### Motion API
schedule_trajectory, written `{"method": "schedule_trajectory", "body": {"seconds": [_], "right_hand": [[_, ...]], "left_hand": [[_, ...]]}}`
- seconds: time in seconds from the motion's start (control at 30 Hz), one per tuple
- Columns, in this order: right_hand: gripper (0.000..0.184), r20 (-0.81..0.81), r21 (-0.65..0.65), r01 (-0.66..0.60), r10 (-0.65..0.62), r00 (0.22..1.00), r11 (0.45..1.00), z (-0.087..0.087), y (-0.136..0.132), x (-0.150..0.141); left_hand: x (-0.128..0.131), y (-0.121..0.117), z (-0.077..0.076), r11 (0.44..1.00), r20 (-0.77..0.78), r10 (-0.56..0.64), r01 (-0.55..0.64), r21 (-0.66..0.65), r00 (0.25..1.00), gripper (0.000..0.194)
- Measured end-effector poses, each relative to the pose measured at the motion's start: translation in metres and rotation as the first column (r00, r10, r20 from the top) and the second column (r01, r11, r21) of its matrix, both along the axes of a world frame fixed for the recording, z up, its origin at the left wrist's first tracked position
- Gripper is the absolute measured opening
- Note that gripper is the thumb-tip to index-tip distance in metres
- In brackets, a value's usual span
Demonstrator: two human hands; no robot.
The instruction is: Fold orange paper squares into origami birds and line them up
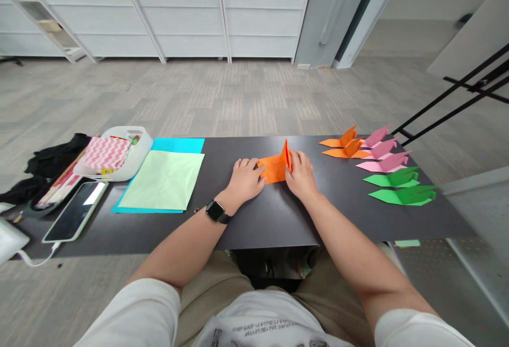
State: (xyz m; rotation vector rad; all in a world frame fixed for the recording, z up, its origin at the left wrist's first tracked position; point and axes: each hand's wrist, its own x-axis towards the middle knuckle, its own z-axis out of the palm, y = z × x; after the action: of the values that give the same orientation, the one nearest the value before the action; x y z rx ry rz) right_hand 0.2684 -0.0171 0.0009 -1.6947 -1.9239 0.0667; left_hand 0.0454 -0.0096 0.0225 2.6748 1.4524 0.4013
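Observation:
A partly folded sheet of orange origami paper (272,169) lies in front of me on the dark table (222,225), with its right part standing upright. My left hand (247,180) is at the paper's left edge, thumb and index finger on it and the other fingers curled beside it. At the raised flap, my right hand (301,174) grips the paper from the right, thumb low at the fold. Some of its fingers are hidden behind the flap. A dark smartwatch (215,211) is on my left wrist.
Folded paper birds stand at the right: orange ones (344,152), pink ones (385,163) and green ones (403,195). To the left lie pale green sheets (165,180) over blue sheets (178,145), a white basket (139,153), a phone (75,212) on a cable, and black cloth (55,156).

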Motion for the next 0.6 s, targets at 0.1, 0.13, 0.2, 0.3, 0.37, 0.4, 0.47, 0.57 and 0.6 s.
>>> {"method": "schedule_trajectory", "body": {"seconds": [0.1, 0.13, 0.2, 0.3, 0.37, 0.4, 0.47, 0.57, 0.6], "right_hand": [[0.078, 0.066, 0.005, -0.111, 0.11, 0.992, 0.994, 0.004, -0.003, -0.001], [0.08, 0.085, 0.003, -0.155, 0.154, 0.984, 0.988, 0.005, -0.004, -0.002], [0.083, 0.116, -0.008, -0.249, 0.248, 0.962, 0.969, 0.007, -0.004, -0.001], [0.087, 0.144, -0.046, -0.354, 0.357, 0.923, 0.934, 0.008, -0.005, 0.001], [0.088, 0.162, -0.073, -0.376, 0.383, 0.91, 0.924, 0.009, -0.005, 0.002], [0.087, 0.174, -0.083, -0.373, 0.382, 0.908, 0.924, 0.009, -0.005, 0.003], [0.081, 0.203, -0.099, -0.351, 0.365, 0.909, 0.931, 0.008, -0.005, 0.004], [0.071, 0.248, -0.118, -0.307, 0.327, 0.912, 0.945, 0.006, -0.005, 0.003], [0.07, 0.26, -0.126, -0.297, 0.32, 0.911, 0.947, 0.005, -0.005, 0.003]], "left_hand": [[-0.004, 0.004, -0.003, 1.0, -0.008, -0.015, 0.014, -0.014, 1.0, 0.039], [-0.004, 0.004, -0.004, 0.999, -0.006, -0.025, 0.025, -0.021, 1.0, 0.04], [-0.006, 0.005, -0.005, 0.998, 0.007, -0.041, 0.041, -0.037, 0.999, 0.039], [-0.007, 0.007, -0.003, 0.996, 0.051, -0.044, 0.048, -0.071, 0.998, 0.037], [-0.009, 0.008, -0.002, 0.995, 0.075, -0.037, 0.044, -0.09, 0.997, 0.037], [-0.01, 0.008, -0.001, 0.995, 0.079, -0.035, 0.042, -0.092, 0.996, 0.036], [-0.011, 0.009, -0.001, 0.996, 0.077, -0.03, 0.036, -0.077, 0.997, 0.033], [-0.012, 0.009, -0.001, 0.998, 0.063, -0.021, 0.024, -0.055, 0.998, 0.028], [-0.012, 0.009, -0.001, 0.998, 0.058, -0.021, 0.024, -0.054, 0.998, 0.027]]}}
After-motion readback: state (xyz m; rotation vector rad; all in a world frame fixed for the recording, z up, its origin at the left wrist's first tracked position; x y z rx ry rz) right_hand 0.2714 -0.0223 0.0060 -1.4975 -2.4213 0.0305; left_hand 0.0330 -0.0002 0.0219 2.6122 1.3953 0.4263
